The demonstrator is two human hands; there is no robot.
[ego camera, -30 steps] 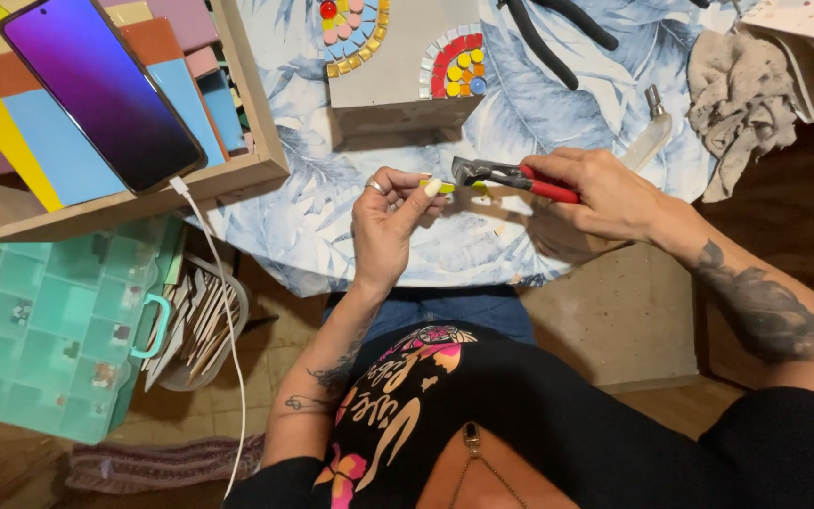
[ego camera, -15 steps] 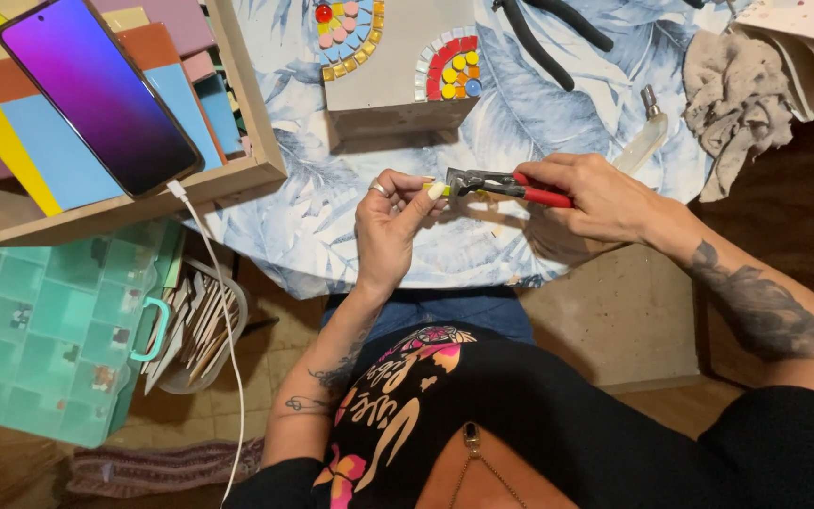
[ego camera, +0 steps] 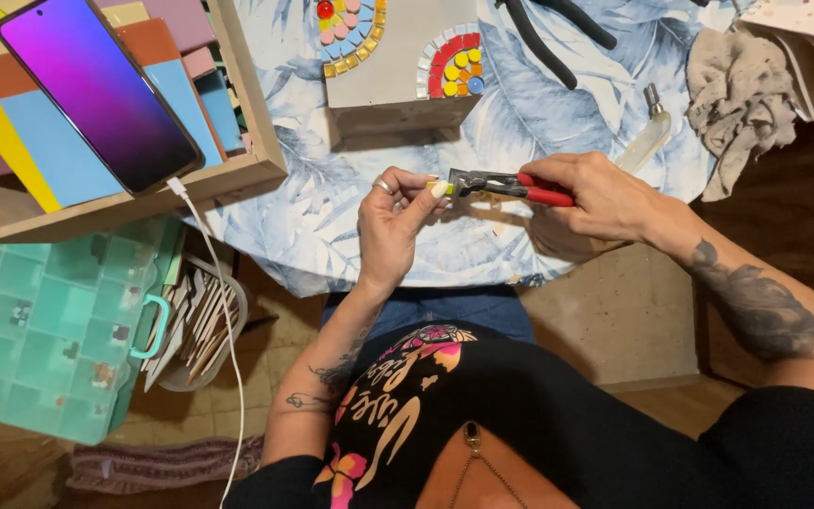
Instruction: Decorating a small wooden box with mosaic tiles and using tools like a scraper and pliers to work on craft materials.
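Observation:
My left hand (ego camera: 396, 224) pinches a small yellow tile piece (ego camera: 437, 188) between thumb and fingers above the front edge of the round table (ego camera: 303, 226). My right hand (ego camera: 595, 193) grips red-handled tile nippers (ego camera: 506, 185), whose dark jaws touch the tile piece. Behind them stands a grey block (ego camera: 393, 71) bearing mosaic arcs of coloured tiles.
A wooden tray (ego camera: 134, 203) of coloured tile sheets holds a lit phone (ego camera: 96, 90) with a white cable (ego camera: 223, 330). A teal compartment box (ego camera: 44, 325) and a tub of strips (ego camera: 195, 325) sit below left. Black pliers (ego camera: 544, 33), a small glue bottle (ego camera: 647, 137) and a rag (ego camera: 737, 99) lie further back.
Both hands have shifted slightly, the nipper jaws closing in on the yellow tile piece; the head view has drifted a little.

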